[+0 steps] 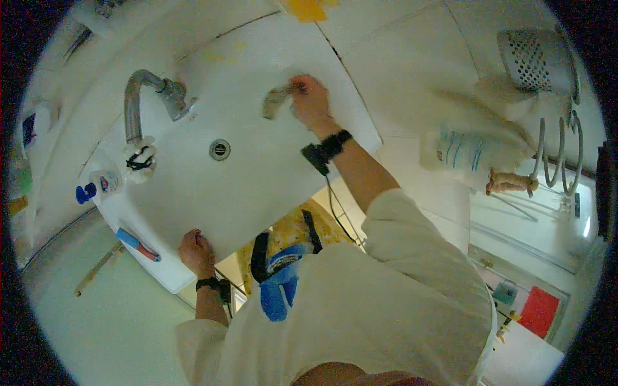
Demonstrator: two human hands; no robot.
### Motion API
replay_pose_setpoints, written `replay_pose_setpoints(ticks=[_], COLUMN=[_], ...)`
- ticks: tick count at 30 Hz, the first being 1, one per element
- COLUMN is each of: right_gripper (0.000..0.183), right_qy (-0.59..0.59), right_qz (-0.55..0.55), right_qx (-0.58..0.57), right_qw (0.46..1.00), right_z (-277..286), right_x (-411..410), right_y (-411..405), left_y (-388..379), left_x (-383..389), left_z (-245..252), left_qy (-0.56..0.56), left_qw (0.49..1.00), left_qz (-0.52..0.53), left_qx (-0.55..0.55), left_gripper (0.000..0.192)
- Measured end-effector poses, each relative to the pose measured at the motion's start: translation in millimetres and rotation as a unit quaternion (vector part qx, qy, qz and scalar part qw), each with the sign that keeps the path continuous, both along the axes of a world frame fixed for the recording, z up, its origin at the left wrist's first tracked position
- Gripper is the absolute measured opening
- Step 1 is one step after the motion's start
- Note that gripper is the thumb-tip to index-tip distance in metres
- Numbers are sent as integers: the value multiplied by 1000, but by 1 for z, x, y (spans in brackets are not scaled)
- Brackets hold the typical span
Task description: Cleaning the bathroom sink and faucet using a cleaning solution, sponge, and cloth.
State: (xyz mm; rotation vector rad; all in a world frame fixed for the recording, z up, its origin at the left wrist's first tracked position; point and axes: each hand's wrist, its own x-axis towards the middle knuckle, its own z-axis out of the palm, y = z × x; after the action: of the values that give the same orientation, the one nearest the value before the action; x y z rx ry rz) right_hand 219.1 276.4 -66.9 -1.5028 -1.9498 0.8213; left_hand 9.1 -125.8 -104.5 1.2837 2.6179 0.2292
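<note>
A wide white sink (231,202) lies before me, with a round metal drain (219,150) in its bottom. My right hand (310,101) holds a small brownish object (275,103) over the right side of the basin. Motion blurs it, so its exact kind is unclear. My left hand (197,252) rests at the sink's near rim with its fingers curled; whether it grips the rim is hidden. Each wrist wears a black strap with a small device. A curved metal faucet (135,103) reaches over the basin from the left.
A blue and red toothbrush-like item (138,245) lies on the left rim. Beside the faucet base are a small labelled container (107,183) and a blue knob (86,193). At right, a perforated metal holder (531,60) and a metal coil (560,154) hang on the wall.
</note>
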Motion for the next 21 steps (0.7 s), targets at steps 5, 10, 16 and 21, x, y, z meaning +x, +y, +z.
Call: replay_pose_setpoints(ticks=[5,10,16,21], right_gripper=[43,50,33,34], right_qy=[-121,-279,-149,-115], right_qz=[-63,50,72,158], right_qx=[156,283,189,272], right_qw=[978,916,968,942], right_z=[13,-33,-37,-30], right_x=[79,52,-14,-41], right_y=[36,51,115,99], left_y=[2,6,2,5], left_x=[4,4,3,1], left_z=[9,13,9,10], left_qy=[-34,-43,-27,-26], left_qw=[997,997,998,993], left_qz=[7,38,28,17], left_qx=[65,48,53,110], left_gripper=[18,19,16,14])
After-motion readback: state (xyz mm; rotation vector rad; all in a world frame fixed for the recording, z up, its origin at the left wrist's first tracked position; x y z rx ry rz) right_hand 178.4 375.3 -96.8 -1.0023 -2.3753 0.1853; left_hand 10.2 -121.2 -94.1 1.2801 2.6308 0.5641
